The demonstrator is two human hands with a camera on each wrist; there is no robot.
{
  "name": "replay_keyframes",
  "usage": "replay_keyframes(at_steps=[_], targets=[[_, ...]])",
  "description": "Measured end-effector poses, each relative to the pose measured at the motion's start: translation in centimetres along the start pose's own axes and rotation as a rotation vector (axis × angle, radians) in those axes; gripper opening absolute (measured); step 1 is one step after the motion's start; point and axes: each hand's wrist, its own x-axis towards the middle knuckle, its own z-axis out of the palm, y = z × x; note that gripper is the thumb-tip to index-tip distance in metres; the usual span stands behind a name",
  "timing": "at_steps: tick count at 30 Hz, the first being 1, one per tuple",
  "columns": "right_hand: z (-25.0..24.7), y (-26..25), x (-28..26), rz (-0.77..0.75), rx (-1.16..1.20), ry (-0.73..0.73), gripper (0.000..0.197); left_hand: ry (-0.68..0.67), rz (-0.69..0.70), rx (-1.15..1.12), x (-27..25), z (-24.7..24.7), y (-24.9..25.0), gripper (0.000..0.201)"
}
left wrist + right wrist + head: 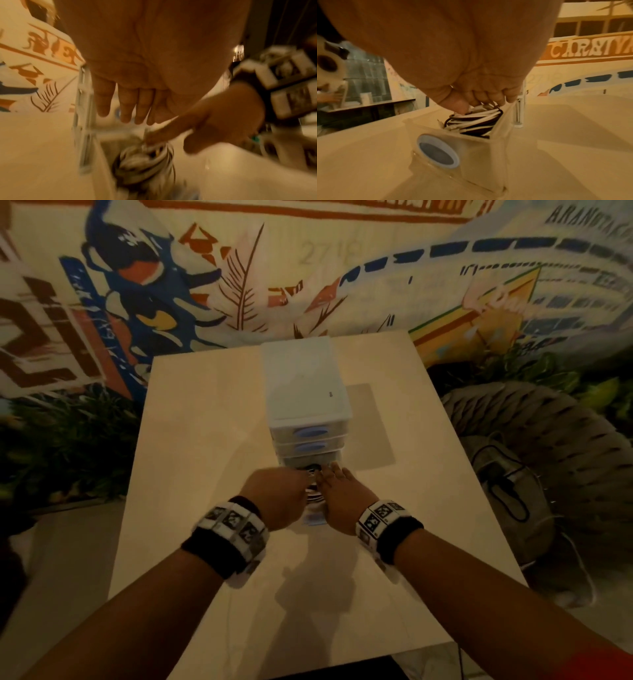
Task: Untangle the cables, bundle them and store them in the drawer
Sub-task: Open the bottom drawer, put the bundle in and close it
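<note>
A coiled bundle of black and white cables [313,492] [475,121] [145,161] lies in the pulled-out bottom drawer [315,520] [453,148] of a small clear plastic drawer unit [305,392]. My right hand [334,484] [479,100] reaches into the drawer from the right. Its thumb and curled fingers grip the top of the bundle. My left hand [291,487] [126,106] hovers just above the drawer's left side. Its fingers are straight and hold nothing. The left wrist view is blurred.
The drawer unit stands on a pale wooden table [205,440], with two shut drawers with blue handles [313,433] above the pulled-out one. A grey mat [371,426] lies right of it. A woven pouf [548,446] with a dark cord sits beyond the right edge.
</note>
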Motion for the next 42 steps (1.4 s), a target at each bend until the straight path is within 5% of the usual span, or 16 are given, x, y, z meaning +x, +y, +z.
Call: replay_keyframes(at_steps=[5, 8, 13, 17, 20, 25, 30, 42], targets=[[-1.1, 1.0, -4.8, -0.004, 0.423, 0.395, 0.052, 0.684, -0.129, -0.354, -2.2, -6.4, -4.1, 0.03], [0.6, 3.7, -8.0, 0.167, 0.449, 0.489, 0.026, 0.828, -0.272, -0.57, -0.6, -7.7, -7.6, 0.02], [4.8, 3.9, -10.2, 0.269, 0.477, 0.319, 0.017, 0.573, -0.366, -0.77, 3.6, -5.2, -10.3, 0.058], [3.9, 0.7, -8.3, 0.064, 0.479, 0.561, 0.018, 0.418, -0.314, -0.726, 5.2, -2.5, -9.2, 0.067], [1.3, -0.8, -4.3, -0.077, 0.355, 0.555, 0.031, 0.406, -0.255, -0.648, 5.6, -1.3, -8.4, 0.062], [0.2, -0.4, 1.2, -0.046, 0.193, 0.236, 0.046, 0.427, -0.283, -0.574, 5.5, -1.4, -7.6, 0.063], [1.5, 0.4, 3.0, -0.027, -0.128, 0.208, 0.057, 0.414, -0.276, -0.528, 5.6, -1.4, -7.7, 0.066], [1.4, 0.5, 6.4, -0.005, -0.158, 0.149, 0.063, 0.391, -0.274, -0.51, 5.6, -1.2, -7.6, 0.066]])
